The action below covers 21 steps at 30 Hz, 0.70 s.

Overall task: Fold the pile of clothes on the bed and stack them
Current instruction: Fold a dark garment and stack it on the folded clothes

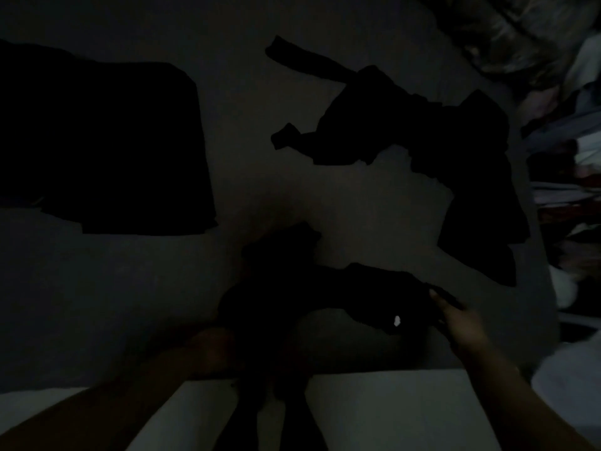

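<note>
Dimly, at the bed's [130,304] near edge, the right hand [455,315] pinches one end of a dark garment [374,294] and the left hand [211,346] seems to grip the other, though I cannot tell, probably to spread it for folding.

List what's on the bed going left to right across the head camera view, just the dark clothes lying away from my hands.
Flat folded dark garment → crumpled dark clothes pile, all on the pale bed. It is too dark to tell the garment types.
</note>
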### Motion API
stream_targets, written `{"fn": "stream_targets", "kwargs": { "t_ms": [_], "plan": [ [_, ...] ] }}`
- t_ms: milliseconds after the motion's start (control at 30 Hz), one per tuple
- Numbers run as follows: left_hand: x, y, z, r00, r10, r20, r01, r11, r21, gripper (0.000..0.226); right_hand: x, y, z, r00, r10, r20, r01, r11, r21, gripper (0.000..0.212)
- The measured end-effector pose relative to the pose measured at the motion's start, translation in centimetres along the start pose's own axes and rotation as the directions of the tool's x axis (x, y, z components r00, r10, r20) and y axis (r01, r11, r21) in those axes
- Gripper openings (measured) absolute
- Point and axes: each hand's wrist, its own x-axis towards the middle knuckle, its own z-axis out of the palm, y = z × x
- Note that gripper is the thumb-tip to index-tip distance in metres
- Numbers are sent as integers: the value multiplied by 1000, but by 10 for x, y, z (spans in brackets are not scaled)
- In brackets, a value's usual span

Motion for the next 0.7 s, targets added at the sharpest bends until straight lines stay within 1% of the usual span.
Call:
{"fn": "stream_targets", "kwargs": {
  "t_ms": [33,67,100,133,167,200,233,267,333,367,433,500,533,600,667,700],
  "plan": [
    [1,0,0,999,-6,34,5,1000,28,100,3,4,1,997,-10,-78,9,1000,-14,31],
    [2,3,1,999,-2,32,0,999,54,102,6,6,2,990,-9,-142,4,999,-36,33],
    [4,7,3,1000,-1,-12,2,996,84,95,7,5,3,981,-10,-195,-1,998,-56,35],
    [8,15,4,995,-8,-97,15,997,78,84,9,4,3,972,-18,-233,-1,997,-78,36],
    [13,29,3,986,-12,-166,14,1000,14,76,11,1,4,970,-42,-241,14,993,-117,36],
    [20,41,3,986,-17,-167,-2,994,-110,74,12,-5,4,970,-95,-222,59,985,-160,35],
    [30,51,2,992,-6,-123,-24,971,-240,75,13,-14,6,968,-157,-195,120,974,-191,32],
    [37,61,2,995,-18,-98,-14,949,-315,75,15,-24,8,961,-224,-164,189,961,-203,30],
    [48,78,0,986,-115,-117,48,883,-467,80,23,-47,11,936,-332,-119,301,928,-219,30],
    [49,87,-2,979,-156,-128,56,821,-568,77,27,-61,13,925,-363,-110,334,917,-216,30],
    [49,109,-15,967,-176,-182,8,740,-672,42,36,-91,12,919,-381,-103,365,919,-149,26],
    [44,125,-37,936,-164,-311,-96,733,-674,16,42,-119,5,918,-380,-112,379,925,-34,23],
    [39,132,-50,904,-136,-405,-179,740,-648,16,45,-133,1,919,-375,-124,380,925,13,24],
    [25,139,-73,836,-13,-549,-345,766,-542,24,50,-154,-6,926,-351,-140,366,925,99,28],
    [16,138,-89,780,102,-617,-451,775,-443,25,53,-169,-11,941,-316,-124,334,928,164,27],
    [16,135,-93,764,142,-629,-470,790,-393,25,56,-172,-12,947,-303,-109,318,932,171,27]
  ]
}}
